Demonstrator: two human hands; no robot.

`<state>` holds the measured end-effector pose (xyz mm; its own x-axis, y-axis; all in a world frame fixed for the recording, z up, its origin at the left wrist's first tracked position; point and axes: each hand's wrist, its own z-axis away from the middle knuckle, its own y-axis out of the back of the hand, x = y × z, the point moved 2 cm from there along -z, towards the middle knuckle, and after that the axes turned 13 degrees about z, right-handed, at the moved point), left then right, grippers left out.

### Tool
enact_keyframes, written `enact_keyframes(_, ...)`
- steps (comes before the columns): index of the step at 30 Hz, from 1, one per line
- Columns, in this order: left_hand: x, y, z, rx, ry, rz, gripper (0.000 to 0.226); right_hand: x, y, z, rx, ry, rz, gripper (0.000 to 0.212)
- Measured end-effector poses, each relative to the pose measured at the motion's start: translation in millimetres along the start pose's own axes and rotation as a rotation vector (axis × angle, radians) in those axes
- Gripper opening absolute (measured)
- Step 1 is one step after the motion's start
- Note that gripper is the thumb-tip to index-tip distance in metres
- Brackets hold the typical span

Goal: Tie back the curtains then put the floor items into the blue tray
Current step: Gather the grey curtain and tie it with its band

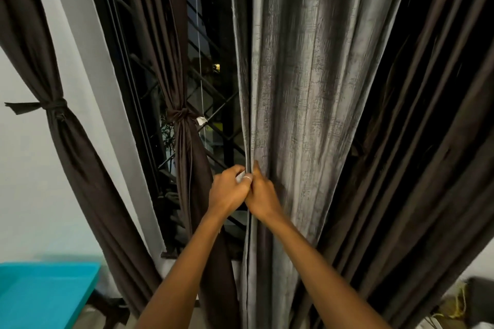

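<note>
A wide grey-brown curtain (307,93) hangs loose in front of me. Both hands meet at its left edge at about waist height. My left hand (227,192), with a ring on one finger, pinches that edge. My right hand (263,195) grips the same edge just beside it. Two dark brown curtains to the left are tied back with knotted bands: one at the wall (57,108), one in the window (181,115). The blue tray (45,291) sits at the lower left. No floor items are clearly visible.
A dark window with a diamond metal grille (213,115) shows between the curtains. The white wall (24,168) fills the left side. At the lower right corner lie a dark object (481,299) and some yellow cord (458,307).
</note>
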<state>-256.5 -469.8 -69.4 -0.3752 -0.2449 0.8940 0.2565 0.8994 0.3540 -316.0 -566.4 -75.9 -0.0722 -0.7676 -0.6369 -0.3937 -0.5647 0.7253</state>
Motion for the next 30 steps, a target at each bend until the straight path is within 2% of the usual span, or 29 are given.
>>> enact_keyframes(5, 12, 0, -2, 0.056, 0.020, -0.161, 0.058, -5, -7, 3, -0.051, 0.037, -0.058, 0.097)
enact_keyframes(7, 17, -2, -2, 0.124, 0.037, -0.209, 0.057, -4, -9, 3, -0.057, 0.061, -0.029, 0.098)
enact_keyframes(8, 19, -3, -1, 0.151, 0.058, -0.210, 0.054, -4, -10, 4, -0.053, 0.075, -0.019, 0.091)
enact_keyframes(10, 22, -6, 1, 0.190, 0.092, -0.180, 0.053, -4, -9, 4, -0.032, 0.091, -0.038, 0.055)
enact_keyframes(11, 22, -8, 2, 0.207, 0.098, -0.159, 0.054, -4, -8, 5, -0.029, 0.092, -0.066, 0.044)
enact_keyframes(12, 21, -9, 3, 0.220, 0.098, -0.142, 0.053, -4, -5, 6, -0.038, 0.079, -0.084, 0.048)
enact_keyframes(14, 17, -9, 3, 0.237, 0.084, -0.129, 0.049, -4, -1, 9, -0.089, 0.027, -0.095, 0.074)
enact_keyframes(15, 15, -9, 2, 0.238, 0.070, -0.136, 0.047, -1, 0, 9, -0.115, 0.007, -0.087, 0.080)
enact_keyframes(18, 13, -9, 0, 0.235, 0.036, -0.176, 0.043, 7, 1, 12, -0.176, -0.062, 0.003, 0.076)
enact_keyframes(20, 11, -8, -1, 0.245, 0.020, -0.189, 0.043, 7, 4, 16, -0.151, -0.111, 0.064, 0.058)
enact_keyframes(23, 8, -7, -4, 0.245, 0.016, -0.185, 0.044, -3, 12, 28, 0.009, -0.105, 0.134, 0.047)
enact_keyframes(27, 6, -4, -7, 0.247, 0.000, -0.189, 0.045, -20, 43, 42, 0.568, 0.019, 0.234, 0.043)
enact_keyframes(29, 5, -1, -7, 0.249, -0.009, -0.190, 0.047, -19, 59, 43, 0.813, -0.001, 0.309, 0.049)
enact_keyframes(30, 5, 0, -7, 0.246, -0.012, -0.184, 0.048, -13, 66, 41, 0.877, -0.055, 0.321, 0.057)
